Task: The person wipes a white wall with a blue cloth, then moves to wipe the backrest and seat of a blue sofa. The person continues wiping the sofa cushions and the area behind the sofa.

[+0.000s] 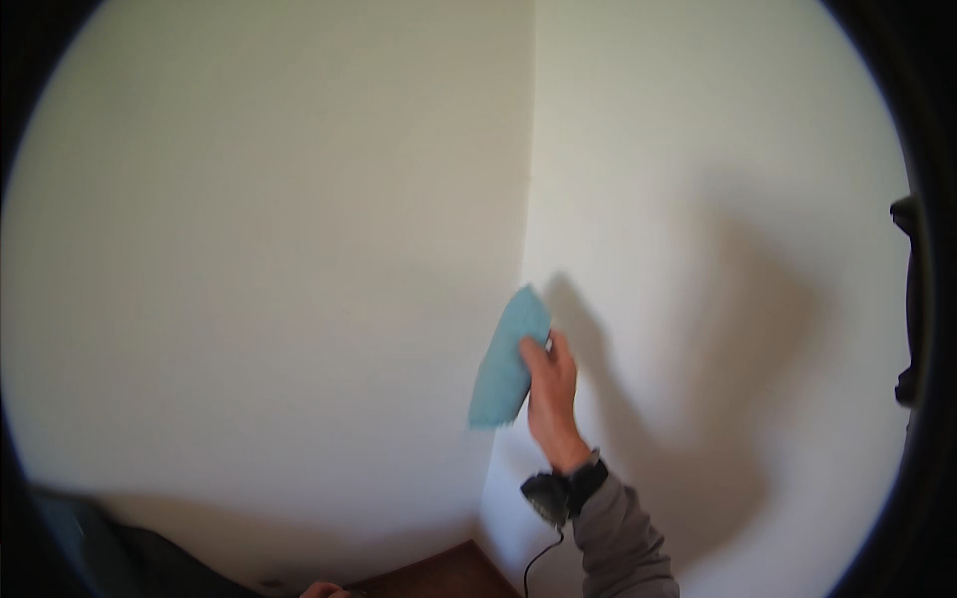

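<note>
My right hand [552, 374] grips a flat, pale blue cloth-like pad [502, 370] by its right edge, thumb on the near face. The pad stands tilted, its lower end ragged, in front of the corner where two white walls meet. Whether it touches the wall is unclear. A black strap with a dark device [547, 497] and a thin cable sits at my right wrist, below a grey sleeve. Only a small part of my left hand [325, 590] shows at the bottom edge; its fingers and anything in them are out of sight.
The left wall [284, 247] and the right wall [635, 149] fill most of the view. A reddish-brown surface [441, 572] meets the corner below. Dark fabric [127, 549] lies at lower left. A black object [908, 299] juts in at the right rim.
</note>
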### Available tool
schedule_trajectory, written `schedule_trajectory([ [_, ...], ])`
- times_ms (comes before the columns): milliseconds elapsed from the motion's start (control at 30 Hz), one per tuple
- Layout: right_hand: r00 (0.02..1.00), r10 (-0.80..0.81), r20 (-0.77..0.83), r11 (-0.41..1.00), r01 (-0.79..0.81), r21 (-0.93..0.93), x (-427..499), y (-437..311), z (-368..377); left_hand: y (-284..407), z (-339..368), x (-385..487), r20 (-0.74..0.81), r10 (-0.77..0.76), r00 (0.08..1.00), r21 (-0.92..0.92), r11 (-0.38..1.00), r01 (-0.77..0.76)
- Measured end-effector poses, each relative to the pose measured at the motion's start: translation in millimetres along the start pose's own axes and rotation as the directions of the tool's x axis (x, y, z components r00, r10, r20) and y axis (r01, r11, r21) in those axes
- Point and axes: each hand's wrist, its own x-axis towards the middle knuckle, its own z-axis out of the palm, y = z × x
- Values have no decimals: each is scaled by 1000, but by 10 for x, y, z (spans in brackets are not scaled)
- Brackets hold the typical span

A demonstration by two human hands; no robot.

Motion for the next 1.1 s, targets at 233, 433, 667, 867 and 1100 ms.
schedule_trajectory([
  [233,714,-700,23,527,539,-657,94,-214,431,-1607,-933,-853,-264,3,964,49,999,10],
  [433,517,-830,209,-4,369,-929,-207,-691,752,-2463,-1460,-1839,-453,-109,885,-102,992,70],
  [667,648,-741,176,6,268,-963,-803,-797,1007,-3104,-1807,-2678,-552,-43,833,-118,993,-26],
  [867,562,-819,114,163,420,-893,-396,-810,949,-3241,-1817,-2634,-565,19,825,-153,980,-128],
  [1100,595,-802,53,276,448,-850,-305,-820,1066,-3071,-1866,-2713,-634,16,773,-141,981,-136],
])
